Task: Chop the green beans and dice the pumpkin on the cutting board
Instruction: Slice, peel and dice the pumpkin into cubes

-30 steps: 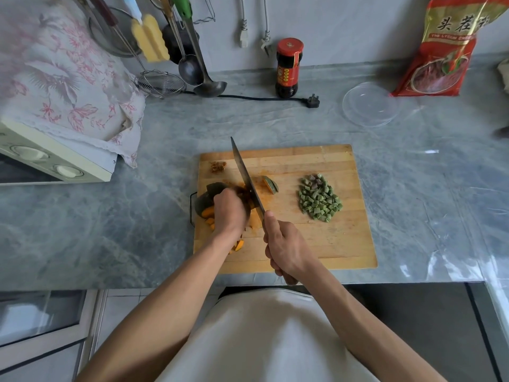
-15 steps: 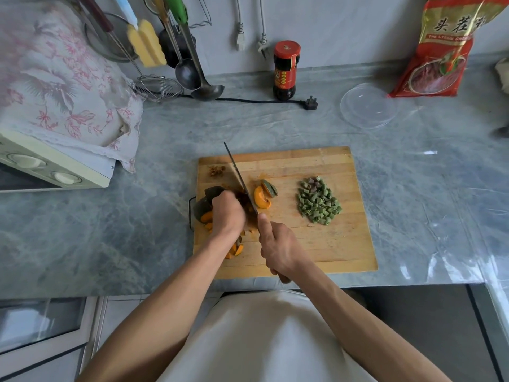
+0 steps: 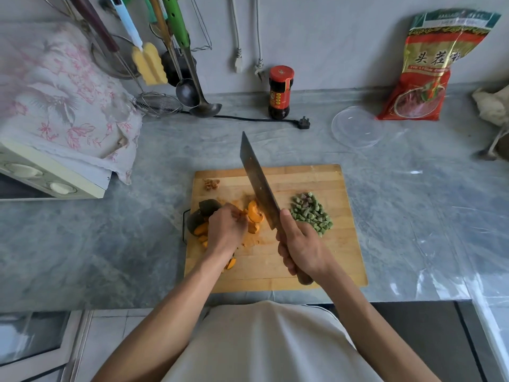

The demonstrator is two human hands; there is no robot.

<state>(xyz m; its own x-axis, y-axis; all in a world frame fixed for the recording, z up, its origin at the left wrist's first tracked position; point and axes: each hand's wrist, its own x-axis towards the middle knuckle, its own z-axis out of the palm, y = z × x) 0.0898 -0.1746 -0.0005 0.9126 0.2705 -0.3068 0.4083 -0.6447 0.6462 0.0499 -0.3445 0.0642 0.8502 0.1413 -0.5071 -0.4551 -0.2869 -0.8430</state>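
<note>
1. We see a wooden cutting board (image 3: pixel 316 260) on the grey marble counter (image 3: pixel 110 244), near edge close to the counter's front.
2. Board contents, right side: a pile of chopped green beans (image 3: pixel 310 211), short pieces, loosely heaped.
3. Board contents, left side: the pumpkin (image 3: pixel 205 209), dark-green rind up, hanging over the board's left edge, with orange pumpkin slices (image 3: pixel 254 213) just right of it and more orange bits near the left forearm.
4. Far-left corner of the board: a small clump of brownish scraps (image 3: pixel 211 184); we can't tell what they are.
5. Clear plastic lid (image 3: pixel 357 126) lies flat on the counter, far right of the board; nothing visible on it.
6. Dark sauce bottle (image 3: pixel 280 92) with a red cap stands upright at the far wall; a red snack bag (image 3: pixel 429 67) leans on the wall at far right.
7. Left hand (image 3: pixel 225 230): fingers curled down over the pumpkin pieces, holding them against the board.
8. Right hand (image 3: pixel 301 246): clenched round the handle of the cleaver (image 3: pixel 259 183), thumb up along the blade's heel.
9. Cleaver blade is raised off the board, tip pointing far-left, sitting between the pumpkin slices and the beans.
10. Both forearms reach in from the near edge, bare, converging on the board.
</note>
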